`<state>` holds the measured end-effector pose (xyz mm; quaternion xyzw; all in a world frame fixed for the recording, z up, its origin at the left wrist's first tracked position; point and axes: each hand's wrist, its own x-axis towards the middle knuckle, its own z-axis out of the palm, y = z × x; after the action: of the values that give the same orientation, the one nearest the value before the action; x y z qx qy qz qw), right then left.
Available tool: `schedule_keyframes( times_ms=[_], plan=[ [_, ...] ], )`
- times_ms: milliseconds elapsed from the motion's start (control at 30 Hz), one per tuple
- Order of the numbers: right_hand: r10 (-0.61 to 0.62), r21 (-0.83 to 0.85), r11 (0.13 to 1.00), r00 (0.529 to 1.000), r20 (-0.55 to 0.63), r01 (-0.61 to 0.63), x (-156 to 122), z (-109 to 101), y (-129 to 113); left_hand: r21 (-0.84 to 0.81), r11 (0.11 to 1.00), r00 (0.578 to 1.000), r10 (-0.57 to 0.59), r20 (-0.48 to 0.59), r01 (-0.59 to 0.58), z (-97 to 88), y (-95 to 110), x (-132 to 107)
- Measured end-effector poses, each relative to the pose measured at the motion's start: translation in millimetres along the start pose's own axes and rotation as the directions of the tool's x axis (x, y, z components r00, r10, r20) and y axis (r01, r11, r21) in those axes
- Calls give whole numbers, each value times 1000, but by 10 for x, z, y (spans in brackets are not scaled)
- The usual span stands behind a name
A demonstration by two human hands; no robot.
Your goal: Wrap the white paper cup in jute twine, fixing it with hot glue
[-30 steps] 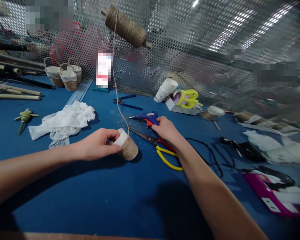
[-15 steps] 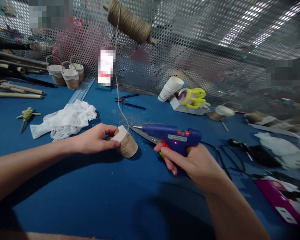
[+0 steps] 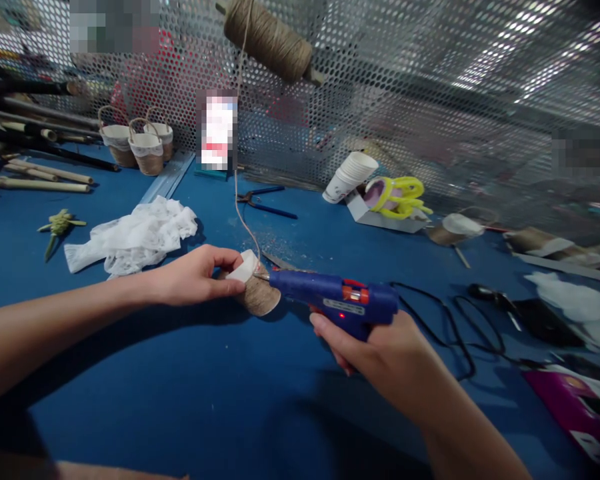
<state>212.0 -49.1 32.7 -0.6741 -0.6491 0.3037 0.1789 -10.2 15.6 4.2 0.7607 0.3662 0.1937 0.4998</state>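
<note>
My left hand (image 3: pixel 203 272) is closed on the rim of a small paper cup (image 3: pixel 261 295) wrapped in brown twine, which lies tilted just above or on the blue table. My right hand (image 3: pixel 367 340) is wrapped round the grip of a blue glue gun (image 3: pixel 325 293) with a lit red light. Its metal nozzle is at the cup's side near the rim, where the loose twine (image 3: pixel 249 230) meets the wrap. That strand runs up to a twine spool (image 3: pixel 270 40). Behind the glue gun the scissors (image 3: pixel 276 260) are mostly hidden.
White lace (image 3: pixel 135 237) lies left of the cup, with several sticks (image 3: pixel 45 180) beyond. Small twine baskets (image 3: pixel 147 153) and a phone (image 3: pixel 217 130) stand at the back. Pliers (image 3: pixel 267 202), stacked paper cups (image 3: pixel 350 177) and a black cord (image 3: pixel 445 317) are also on the table.
My right hand has brought the glue gun down and left, so its nozzle is now at the twine-wrapped cup. My left hand keeps its hold. The view has shifted slightly.
</note>
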Motion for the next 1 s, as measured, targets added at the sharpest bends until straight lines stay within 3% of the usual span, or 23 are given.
schedule_keyframes(
  times_ms=[167, 467, 700, 833, 1000],
  plan=[
    [-244, -84, 968, 965, -91, 237, -42, 41, 80, -10, 1000, 1000, -13, -11, 13, 5, 4, 2],
    [-375, -121, 923, 925, -62, 366, -70, 27, 5, 8, 1000, 1000, -12, -18, 12, 14, -2, 0],
    [-375, -179, 920, 917, -135, 350, -34, 19, 88, 8, 1000, 1000, 22, 8, -22, -14, 4, 1],
    [-319, -180, 937, 944, -84, 300, -46, 7, 65, 70, 995, 997, 62, 48, -65, -56, 31, -12],
    [-336, -153, 933, 941, -34, 327, -66, 4, 55, 153, 986, 996, 58, 63, -67, -75, 54, -17]
  ],
)
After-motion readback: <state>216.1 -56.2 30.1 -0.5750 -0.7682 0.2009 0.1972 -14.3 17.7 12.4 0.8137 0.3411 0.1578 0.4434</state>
